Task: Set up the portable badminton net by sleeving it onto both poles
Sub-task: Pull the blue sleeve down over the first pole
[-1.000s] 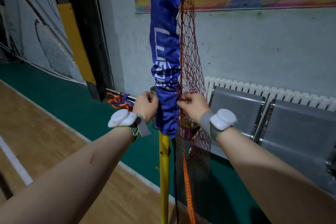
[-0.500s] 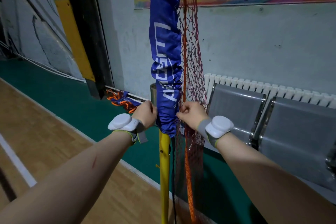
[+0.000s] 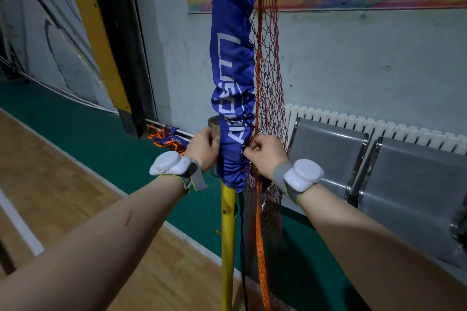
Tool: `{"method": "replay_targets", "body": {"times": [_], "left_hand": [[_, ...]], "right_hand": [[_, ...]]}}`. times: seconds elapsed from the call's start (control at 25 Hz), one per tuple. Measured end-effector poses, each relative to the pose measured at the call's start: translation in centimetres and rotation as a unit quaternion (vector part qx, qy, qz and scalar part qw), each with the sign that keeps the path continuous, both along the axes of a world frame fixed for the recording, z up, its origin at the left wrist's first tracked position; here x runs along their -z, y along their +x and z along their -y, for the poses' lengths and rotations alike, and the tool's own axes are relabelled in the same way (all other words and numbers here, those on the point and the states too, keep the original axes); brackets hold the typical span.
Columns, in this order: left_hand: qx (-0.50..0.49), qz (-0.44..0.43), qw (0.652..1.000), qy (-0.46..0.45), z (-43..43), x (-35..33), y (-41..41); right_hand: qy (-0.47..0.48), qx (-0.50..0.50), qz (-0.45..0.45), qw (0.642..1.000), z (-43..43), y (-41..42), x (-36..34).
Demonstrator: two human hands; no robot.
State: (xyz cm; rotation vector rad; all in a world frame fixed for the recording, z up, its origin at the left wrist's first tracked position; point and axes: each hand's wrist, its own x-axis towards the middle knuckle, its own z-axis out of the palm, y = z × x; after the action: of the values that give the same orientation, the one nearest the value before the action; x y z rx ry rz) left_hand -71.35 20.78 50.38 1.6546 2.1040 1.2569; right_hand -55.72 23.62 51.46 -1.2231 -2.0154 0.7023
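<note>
Both hands are closed on the net's blue sleeve [image 3: 232, 78], which stands upright between them, threaded over the yellow pole [image 3: 228, 235]. The left hand [image 3: 203, 145] grips the left side of the sleeve's bunched lower part with curled fingers. The right hand [image 3: 265, 154], just across from it, pinches the right edge at the seam where the sleeve meets the red net mesh [image 3: 269, 70]. The sleeve's wrinkled hem ends just below the hands, and the bare pole runs down from there to the floor. Above the hands the sleeve rises out of the top of the view, with white lettering down its front. The mesh hangs gathered beside the right hand, and an orange band [image 3: 261, 247] trails down below it next to the pole. Each wrist carries a white device on a grey strap [image 3: 168, 166]. Beyond the right hand stand grey metal seats [image 3: 328, 154] against a white radiator [image 3: 353, 121]. Beyond the left hand a bundle of blue and orange fabric [image 3: 168, 137] lies on the green floor strip [image 3: 88, 129] by the wall, and wooden flooring [image 3: 63, 184] lies under the left forearm.
</note>
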Motion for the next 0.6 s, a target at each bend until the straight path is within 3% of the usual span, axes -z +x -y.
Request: {"method": "replay_targets", "body": {"times": [0.24, 0.36, 0.6], "left_hand": [[0.011, -0.058, 0.993, -0.097, 0.6, 1.2, 0.2], [0.000, -0.059, 0.993, -0.100, 0.7, 1.2, 0.0], [-0.013, 0.039, 0.999, 0.013, 1.2, -0.1, 0.7]], "right_hand": [[-0.021, 0.023, 0.058, 0.998, 0.3, 0.4, 2.2], [-0.021, 0.021, 0.079, 0.996, 0.3, 1.1, 1.9], [-0.018, 0.002, -0.077, 0.997, 0.7, 1.1, 0.1]]}}
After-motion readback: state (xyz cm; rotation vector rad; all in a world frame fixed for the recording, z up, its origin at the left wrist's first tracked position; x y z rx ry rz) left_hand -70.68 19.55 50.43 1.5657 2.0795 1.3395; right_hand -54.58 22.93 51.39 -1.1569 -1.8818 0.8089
